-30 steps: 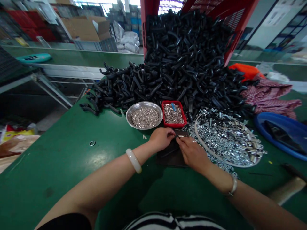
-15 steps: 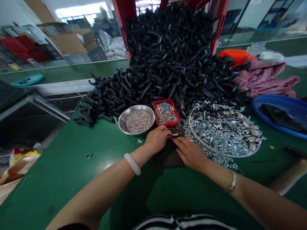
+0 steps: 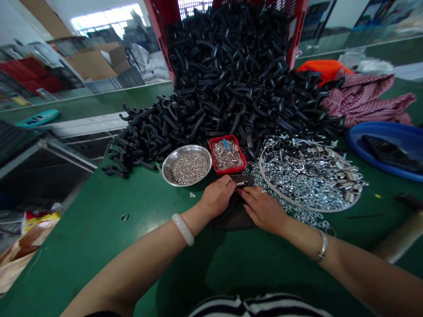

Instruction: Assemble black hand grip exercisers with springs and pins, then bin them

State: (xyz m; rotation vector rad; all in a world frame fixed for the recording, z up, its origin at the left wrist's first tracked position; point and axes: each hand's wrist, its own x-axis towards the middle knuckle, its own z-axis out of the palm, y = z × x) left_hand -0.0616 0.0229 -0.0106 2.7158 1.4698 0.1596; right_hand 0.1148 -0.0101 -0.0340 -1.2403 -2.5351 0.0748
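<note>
A black curved plastic part (image 3: 230, 210) lies over a dark mat (image 3: 220, 224), largely covered by my hands. My left hand (image 3: 218, 196) is closed around it, fingers bent over its upper end. At that end, a small silvery metal piece like a spring or screw (image 3: 242, 184) sticks out to the right. From the right, my right hand (image 3: 266, 209) meets the part just under the metal piece, thumb and fingertips pinched together. What exactly lies between those fingertips is hidden. Just behind my hands stands a red tray (image 3: 228, 155) of small metal pins with a blue-handled tool.
A steel bowl (image 3: 168, 172) of small metal pieces stands left of the red tray. Nuts and rings fill and surround a round tray (image 3: 291, 203) at right. Black hooked parts (image 3: 211, 97) spill from a red crate (image 3: 158, 26). A blue basin (image 3: 380, 163) is far right.
The view has shifted slightly. Both hands stay together at the black part, with only a small shift of the fingers; the metal piece still sticks out at its upper end.
</note>
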